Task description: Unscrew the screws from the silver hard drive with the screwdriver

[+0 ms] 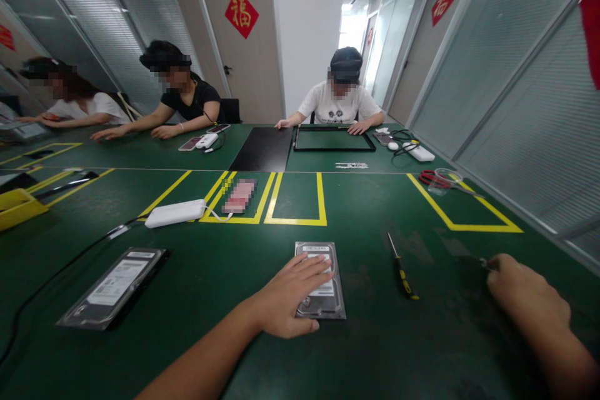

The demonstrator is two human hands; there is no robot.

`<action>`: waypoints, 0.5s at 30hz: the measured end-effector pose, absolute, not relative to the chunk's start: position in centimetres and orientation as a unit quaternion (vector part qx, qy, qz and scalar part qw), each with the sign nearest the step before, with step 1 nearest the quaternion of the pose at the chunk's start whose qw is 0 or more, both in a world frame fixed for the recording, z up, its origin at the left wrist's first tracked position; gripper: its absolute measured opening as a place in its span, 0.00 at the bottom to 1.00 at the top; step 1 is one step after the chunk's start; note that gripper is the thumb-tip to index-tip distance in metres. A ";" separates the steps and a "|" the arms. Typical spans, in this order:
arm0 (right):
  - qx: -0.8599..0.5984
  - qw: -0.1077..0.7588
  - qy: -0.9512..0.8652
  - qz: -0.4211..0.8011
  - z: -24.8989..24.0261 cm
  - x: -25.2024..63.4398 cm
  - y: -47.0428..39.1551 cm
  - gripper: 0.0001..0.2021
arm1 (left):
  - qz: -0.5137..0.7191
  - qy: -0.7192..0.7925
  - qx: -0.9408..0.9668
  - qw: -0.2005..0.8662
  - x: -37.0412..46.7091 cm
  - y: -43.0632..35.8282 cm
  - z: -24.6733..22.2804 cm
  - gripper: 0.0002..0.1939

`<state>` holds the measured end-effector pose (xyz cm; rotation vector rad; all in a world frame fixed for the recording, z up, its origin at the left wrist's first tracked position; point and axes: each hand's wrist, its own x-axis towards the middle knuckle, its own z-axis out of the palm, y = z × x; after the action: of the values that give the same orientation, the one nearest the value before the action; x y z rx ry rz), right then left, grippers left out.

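**Left hand flat on a hard drive, right hand at a small shiny item**

On the green worktop [201, 275], at far left, the left-hand drive [115, 284] lies label up and askew. Beyond it, a white power bank [175, 214] has a cable running to a blurred phone [239, 195] within yellow tape.

Near the middle, the left hand [285, 297] rests palm down across the middle drive [334, 303], also label up; its 4 long fingers are extended close together, the thumb apart by the near edge.

To the right lies a black-and-yellow screwdriver [403, 275], shaft pointing away. Farther back are red-handled scissors [427, 177].

At far right, the right hand [527, 290] has curled fingers at a small shiny item [484, 264]; whether they pinch it, I cannot tell.
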<state>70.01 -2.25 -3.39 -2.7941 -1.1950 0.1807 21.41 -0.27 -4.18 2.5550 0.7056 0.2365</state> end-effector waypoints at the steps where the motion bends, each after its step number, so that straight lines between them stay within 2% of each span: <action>1: -0.916 0.049 -0.395 0.060 -3.4 70.0 -2.3 0.13 | 0.089 0.255 0.933 0.239 21.4 -0.2 -4.3 0.47; 7: -0.898 0.068 -0.434 0.025 -3.3 70.1 -2.4 0.19 | 0.100 0.243 0.935 0.239 21.3 0.0 -4.7 0.47; 15: -0.785 0.124 -0.606 -0.019 -1.0 62.7 -0.3 0.15 | 0.099 0.242 0.936 0.235 21.4 0.0 -4.2 0.47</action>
<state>62.68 -0.31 -1.05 -2.2896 -1.7680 -0.0568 21.35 -0.04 -4.21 2.5701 0.6632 0.2708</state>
